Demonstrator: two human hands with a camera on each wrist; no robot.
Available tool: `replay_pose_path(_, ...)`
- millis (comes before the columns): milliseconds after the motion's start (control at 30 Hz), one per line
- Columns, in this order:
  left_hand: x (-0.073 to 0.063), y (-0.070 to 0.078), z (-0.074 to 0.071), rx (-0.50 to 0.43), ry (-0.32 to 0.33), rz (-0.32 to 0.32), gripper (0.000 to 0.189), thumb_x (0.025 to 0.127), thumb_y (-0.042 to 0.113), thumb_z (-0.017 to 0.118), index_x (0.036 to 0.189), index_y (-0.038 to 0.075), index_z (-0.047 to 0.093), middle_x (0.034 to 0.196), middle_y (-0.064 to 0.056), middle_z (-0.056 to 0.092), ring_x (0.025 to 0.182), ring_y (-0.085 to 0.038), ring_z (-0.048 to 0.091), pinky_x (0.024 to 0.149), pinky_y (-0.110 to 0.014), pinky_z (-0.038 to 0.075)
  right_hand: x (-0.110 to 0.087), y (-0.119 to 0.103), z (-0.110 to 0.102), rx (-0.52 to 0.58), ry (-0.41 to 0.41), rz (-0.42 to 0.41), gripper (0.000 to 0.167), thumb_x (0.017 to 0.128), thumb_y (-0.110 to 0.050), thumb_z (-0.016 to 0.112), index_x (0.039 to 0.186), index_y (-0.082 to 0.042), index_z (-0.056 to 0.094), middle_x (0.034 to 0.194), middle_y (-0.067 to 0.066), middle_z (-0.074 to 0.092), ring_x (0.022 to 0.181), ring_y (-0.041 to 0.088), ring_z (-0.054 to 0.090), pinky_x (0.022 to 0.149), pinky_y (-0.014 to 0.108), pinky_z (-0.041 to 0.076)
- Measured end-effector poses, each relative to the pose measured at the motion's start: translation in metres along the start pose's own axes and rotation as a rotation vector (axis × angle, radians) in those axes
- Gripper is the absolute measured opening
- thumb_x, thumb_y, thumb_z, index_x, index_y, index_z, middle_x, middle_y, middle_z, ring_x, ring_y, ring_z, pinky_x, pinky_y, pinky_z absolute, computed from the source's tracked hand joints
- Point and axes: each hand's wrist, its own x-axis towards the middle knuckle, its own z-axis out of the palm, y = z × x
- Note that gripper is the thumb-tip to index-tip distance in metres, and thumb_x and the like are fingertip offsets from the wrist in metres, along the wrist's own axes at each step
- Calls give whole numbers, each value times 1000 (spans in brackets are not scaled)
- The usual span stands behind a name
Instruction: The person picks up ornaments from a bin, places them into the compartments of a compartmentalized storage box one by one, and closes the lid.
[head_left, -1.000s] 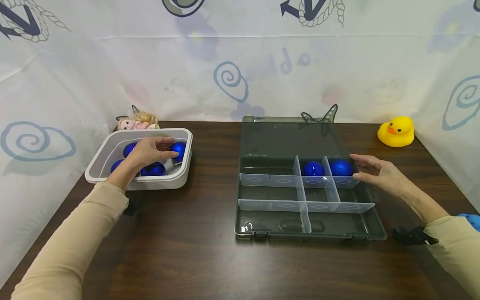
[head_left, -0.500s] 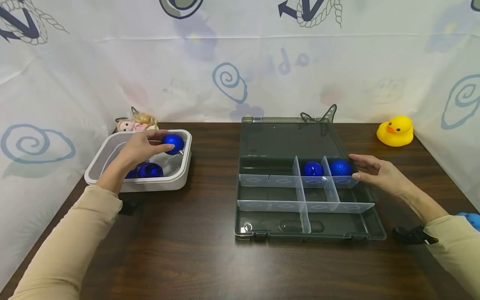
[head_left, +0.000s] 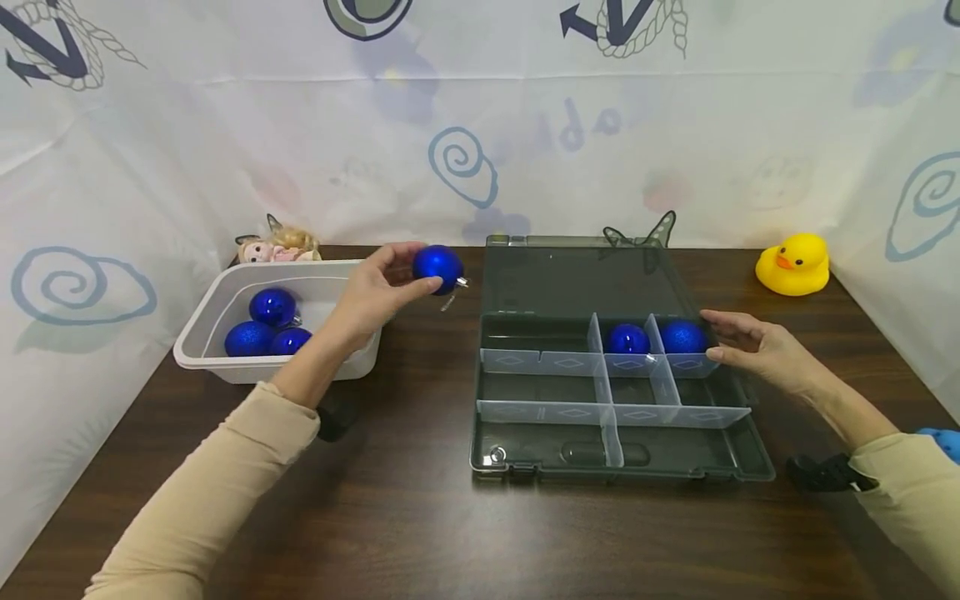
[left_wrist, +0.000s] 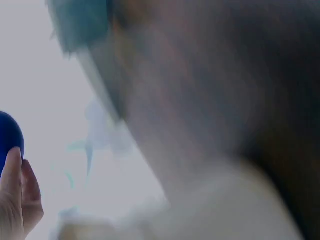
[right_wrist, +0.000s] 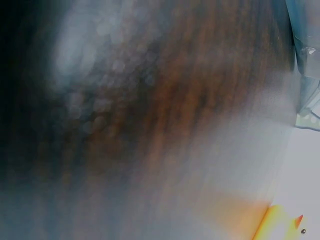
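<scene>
My left hand [head_left: 375, 292] pinches a smooth blue Christmas bauble [head_left: 437, 267], held in the air between the white tub [head_left: 352, 362] and the grey divided box [head_left: 525, 482]. Its silver cap and a short string point right. In the left wrist view, thumb and fingers press on the same bauble [left_wrist: 7, 137]. Several blue baubles [head_left: 273, 307] lie in the tub. Two back compartments of the box hold a shiny bauble [head_left: 628, 340] and a glittery bauble [head_left: 682, 337]. My right hand [head_left: 765, 350], fingers loosely bent, rests at the box's right edge beside the glittery one.
The box's transparent lid [head_left: 570, 275] is raised at the back, a bow-shaped piece [head_left: 641, 233] behind it. A yellow rubber duck [head_left: 793, 265] sits back right on the dark wooden table [head_left: 420, 500]. Behind the tub lies a doll [head_left: 273, 248]. A printed curtain [head_left: 375, 167] encloses the back.
My left hand has lifted the bauble out of the white tub and carried it right toward the box. The right hand has stayed at the box's edge.
</scene>
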Motion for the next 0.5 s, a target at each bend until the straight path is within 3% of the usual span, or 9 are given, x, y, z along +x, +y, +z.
replay_pose_path(233,5,-7,59,-16,-60,4,53,81,18,75,126,3,49,123,-15,57,110,-28,59,94,-40,48,0,0,1,-16,4,-26,58,93,-19,60,143,-4,36,143,27,33,109,-9,40,82,1,38)
replay_pose_path(500,7,-14,89,85,-120,27,53,79,17,77,121,2,49,123,-17,57,113,-29,59,93,-40,49,0,2,0,-20,12,-26,57,93,-18,61,143,-5,37,143,25,34,106,-14,38,82,1,37)
